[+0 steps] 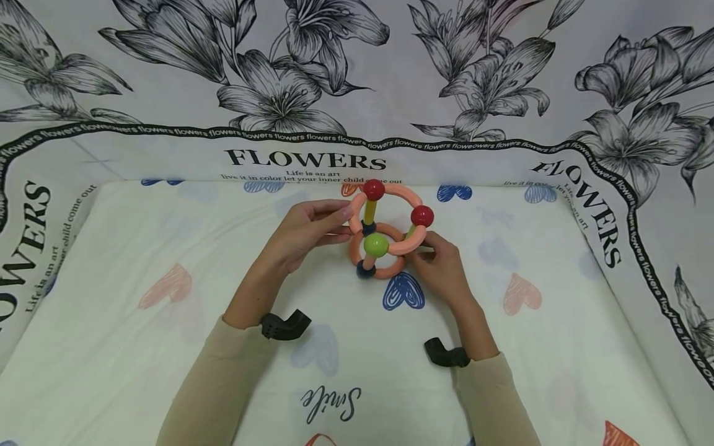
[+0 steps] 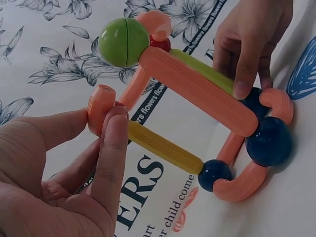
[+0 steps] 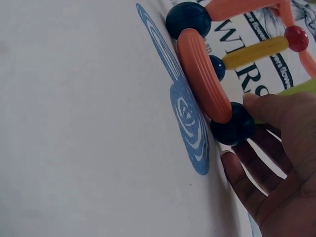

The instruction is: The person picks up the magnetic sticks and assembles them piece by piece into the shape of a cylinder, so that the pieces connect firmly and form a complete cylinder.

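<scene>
A toy frame of balls and ribbed rods stands on the cloth, between both hands. Its lower ring joins dark blue balls (image 2: 269, 140) with curved orange rods (image 3: 202, 74). A yellow rod (image 2: 165, 147), a light green rod (image 2: 205, 69) and a straight orange rod (image 2: 197, 91) rise to two red balls (image 1: 422, 216) and a green ball (image 1: 376, 245). My left hand (image 1: 304, 230) pinches an upper curved orange rod (image 2: 101, 109); one end meets a red ball, the other is apart from the green ball. My right hand (image 1: 440, 266) holds a lower dark blue ball (image 3: 233, 124) between thumb and fingers.
A white cloth (image 1: 223, 371) printed with hearts lies under the toy. Behind it and along the sides rises flower-printed fabric (image 1: 334, 111) with a black lettered band. Black wrist mounts (image 1: 286, 325) sit on both forearms.
</scene>
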Tool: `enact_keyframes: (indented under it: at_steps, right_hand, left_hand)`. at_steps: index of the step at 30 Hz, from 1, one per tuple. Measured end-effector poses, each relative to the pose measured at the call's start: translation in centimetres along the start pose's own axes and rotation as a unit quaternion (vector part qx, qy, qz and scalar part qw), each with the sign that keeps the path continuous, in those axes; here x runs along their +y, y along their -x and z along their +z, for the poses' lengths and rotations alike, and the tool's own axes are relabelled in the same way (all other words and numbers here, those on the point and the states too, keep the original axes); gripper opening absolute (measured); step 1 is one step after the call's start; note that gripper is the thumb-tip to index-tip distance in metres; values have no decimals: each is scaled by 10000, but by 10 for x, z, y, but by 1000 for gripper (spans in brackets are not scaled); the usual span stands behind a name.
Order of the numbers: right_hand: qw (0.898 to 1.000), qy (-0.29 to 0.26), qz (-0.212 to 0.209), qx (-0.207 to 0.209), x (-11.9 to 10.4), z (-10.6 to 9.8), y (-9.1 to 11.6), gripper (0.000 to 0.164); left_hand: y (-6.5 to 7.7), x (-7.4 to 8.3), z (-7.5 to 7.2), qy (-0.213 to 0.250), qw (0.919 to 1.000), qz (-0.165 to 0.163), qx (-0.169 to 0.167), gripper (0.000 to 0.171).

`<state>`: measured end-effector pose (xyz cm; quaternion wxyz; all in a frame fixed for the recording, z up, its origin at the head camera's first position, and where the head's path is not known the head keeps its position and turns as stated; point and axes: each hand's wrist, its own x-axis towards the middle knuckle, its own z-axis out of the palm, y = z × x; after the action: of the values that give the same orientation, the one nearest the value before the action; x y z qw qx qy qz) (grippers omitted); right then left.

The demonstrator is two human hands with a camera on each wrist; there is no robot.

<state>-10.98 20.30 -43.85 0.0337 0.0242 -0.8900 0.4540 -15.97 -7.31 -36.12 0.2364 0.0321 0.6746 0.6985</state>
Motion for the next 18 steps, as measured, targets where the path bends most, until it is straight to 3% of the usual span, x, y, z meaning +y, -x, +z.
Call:
enact_keyframes:
  at_steps: [9,18]
  right_hand:
    - [10000,-38,-40,-7,1,-1,3,33]
    - [10000,57,-23,1,1,0,2,34]
  left_hand:
    - [3,4,-1,-1,9994,-300,-157,48]
    - [4,4,-3,-163,9988,-250,-396,49]
